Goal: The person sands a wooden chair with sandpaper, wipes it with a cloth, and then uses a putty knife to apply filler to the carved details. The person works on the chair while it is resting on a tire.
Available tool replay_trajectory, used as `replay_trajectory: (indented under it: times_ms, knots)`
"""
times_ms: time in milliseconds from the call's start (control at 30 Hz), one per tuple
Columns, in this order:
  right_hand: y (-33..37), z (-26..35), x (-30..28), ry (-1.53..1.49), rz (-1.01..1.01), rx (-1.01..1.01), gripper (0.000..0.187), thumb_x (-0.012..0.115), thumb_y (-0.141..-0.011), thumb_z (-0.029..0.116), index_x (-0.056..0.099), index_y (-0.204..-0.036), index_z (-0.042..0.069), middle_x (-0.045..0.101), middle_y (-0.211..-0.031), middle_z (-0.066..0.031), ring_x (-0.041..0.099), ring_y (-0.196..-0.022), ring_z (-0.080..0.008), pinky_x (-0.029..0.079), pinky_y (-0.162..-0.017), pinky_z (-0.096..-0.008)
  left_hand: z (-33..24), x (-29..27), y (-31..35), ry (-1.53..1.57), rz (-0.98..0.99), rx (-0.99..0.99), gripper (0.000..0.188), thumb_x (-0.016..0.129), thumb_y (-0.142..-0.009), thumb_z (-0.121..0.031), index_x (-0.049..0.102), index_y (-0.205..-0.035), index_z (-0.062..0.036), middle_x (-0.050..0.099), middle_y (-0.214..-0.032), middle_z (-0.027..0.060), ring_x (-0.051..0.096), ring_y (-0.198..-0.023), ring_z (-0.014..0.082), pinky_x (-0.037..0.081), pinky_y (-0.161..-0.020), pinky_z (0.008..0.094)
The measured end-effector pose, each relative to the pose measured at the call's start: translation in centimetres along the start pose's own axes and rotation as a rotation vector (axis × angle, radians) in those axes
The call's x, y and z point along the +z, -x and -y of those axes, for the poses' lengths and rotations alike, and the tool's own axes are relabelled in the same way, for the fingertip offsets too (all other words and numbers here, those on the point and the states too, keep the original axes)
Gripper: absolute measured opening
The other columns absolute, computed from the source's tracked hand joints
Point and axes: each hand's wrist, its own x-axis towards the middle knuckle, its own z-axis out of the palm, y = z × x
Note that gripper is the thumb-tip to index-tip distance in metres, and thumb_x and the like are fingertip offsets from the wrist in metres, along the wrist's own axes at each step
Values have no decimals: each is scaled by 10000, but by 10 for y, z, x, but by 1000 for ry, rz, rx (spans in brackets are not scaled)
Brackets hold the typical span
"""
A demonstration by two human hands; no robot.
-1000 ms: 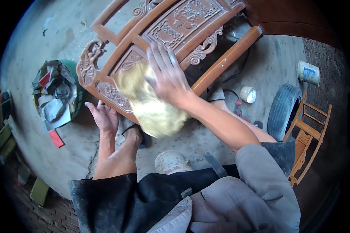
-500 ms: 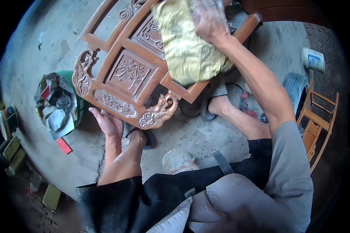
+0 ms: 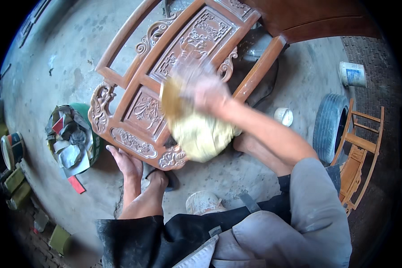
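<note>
A reddish-brown carved wooden chair back is tilted in front of me, with relief panels and scrolled corners. My left hand supports its lower edge; the thumb side shows, and the other fingers are partly hidden against the wood. Smeared by motion, my right hand is over the middle of the chair back with a crumpled yellow cloth. The cloth drapes over the lower right carved corner and hides part of it. Pale residue shows in the carved grooves.
Left of the chair back stands a green bin of scrap paper, with a red piece on the floor beside it. A whitish bucket stands between my legs. At right are a tyre, a white bucket and a wooden chair frame.
My right hand has swept down and left with the yellow cloth, uncovering the upper carved panel. The chair back appears lower in view. My left hand keeps its place at the lower edge.
</note>
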Motion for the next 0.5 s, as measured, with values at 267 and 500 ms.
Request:
replay_trajectory:
  times_ms: [267,500]
  knots:
    - [-35,-83,-20,-83,-352,17,593,520,-840,137,423,-1399,-36,432,-1424,-260,358,-1361,-402,217,-1167,-528,0,-3,-3,11,12,-10,827,227,-992,-653,287,-1495,1,393,-1513,122,363,-1393,272,247,-1176,427]
    - [20,77,2,-116,141,149,713,509,-941,339,247,-1518,10,353,-1522,-222,349,-1415,-341,179,-1202,-502,4,-8,-2,-24,39,-21,803,227,-992,-649,269,-1514,-40,359,-1537,101,342,-1408,262,241,-1182,428]
